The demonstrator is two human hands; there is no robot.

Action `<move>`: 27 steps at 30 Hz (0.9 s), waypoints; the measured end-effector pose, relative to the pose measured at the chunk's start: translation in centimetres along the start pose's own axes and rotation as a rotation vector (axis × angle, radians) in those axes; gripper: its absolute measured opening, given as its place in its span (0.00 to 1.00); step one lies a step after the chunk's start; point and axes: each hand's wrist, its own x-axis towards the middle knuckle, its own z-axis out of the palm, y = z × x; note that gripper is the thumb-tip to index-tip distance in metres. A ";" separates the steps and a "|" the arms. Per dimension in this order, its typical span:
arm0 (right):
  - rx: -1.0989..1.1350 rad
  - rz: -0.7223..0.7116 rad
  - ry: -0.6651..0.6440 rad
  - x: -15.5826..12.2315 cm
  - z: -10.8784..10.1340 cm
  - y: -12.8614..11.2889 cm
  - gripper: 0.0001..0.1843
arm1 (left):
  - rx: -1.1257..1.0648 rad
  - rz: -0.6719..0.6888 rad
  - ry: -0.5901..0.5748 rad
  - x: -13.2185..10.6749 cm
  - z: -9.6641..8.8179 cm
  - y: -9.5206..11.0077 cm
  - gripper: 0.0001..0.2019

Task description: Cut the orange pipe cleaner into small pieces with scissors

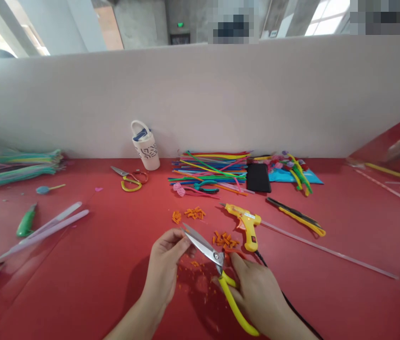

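Observation:
My right hand [260,288] grips a pair of scissors [203,246] with one yellow and one red handle. Their blades point up and left, slightly parted, with the tips at the fingers of my left hand [166,264]. That hand is closed in a pinch around a small orange piece, mostly hidden by thumb and blade. Cut orange bits lie in small heaps: one pile [225,240] beside the scissors, another [195,213] farther back, and a little cluster [176,217] to its left. Tiny orange scraps are scattered on the red table below the blades.
A yellow glue gun [244,222] lies right of the heaps, its clear glue stick [327,248] reaching far right. Behind are pipe cleaners [210,167], pliers [207,186], a black phone [258,178], other scissors [129,179] and a white cup [146,148]. A white partition [200,104] stands behind.

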 end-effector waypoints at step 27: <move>-0.040 -0.037 0.051 -0.1 0.0 0.3 0.07 | 0.070 0.047 -0.013 0.1 -0.4 -0.1 0.03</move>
